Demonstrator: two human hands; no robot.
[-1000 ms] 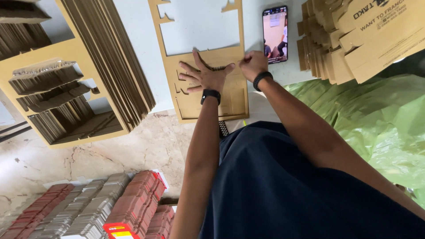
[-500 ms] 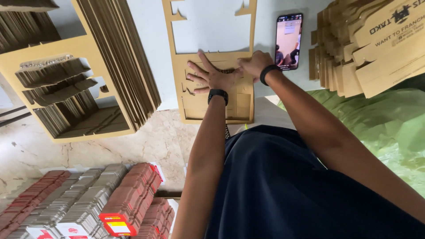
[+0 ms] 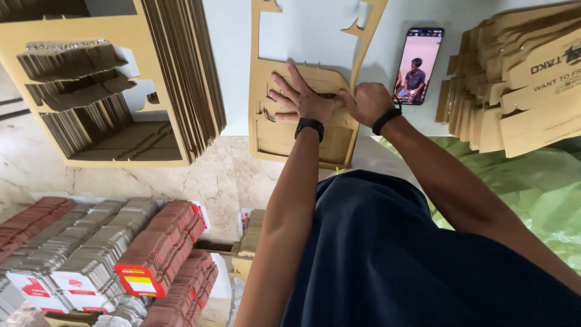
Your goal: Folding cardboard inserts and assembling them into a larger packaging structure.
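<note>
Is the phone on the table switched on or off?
On. The phone lies flat on the white table, and its screen is lit with a picture, just past the right hand.

the left hand (image 3: 301, 97) lies flat, fingers spread, on a brown die-cut cardboard sheet (image 3: 284, 136) on the white table (image 3: 236, 60). the right hand (image 3: 369, 103) presses the sheet just beside it, near a black smartphone (image 3: 419, 65).

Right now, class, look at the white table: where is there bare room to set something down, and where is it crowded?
Bare white table shows between the stacked sheets and the die-cut sheet, and inside that sheet's cut-out window. A narrow strip lies between sheet and phone. Crowded: the left hand and right hand press the sheet; folded boxes fill the right.
</note>
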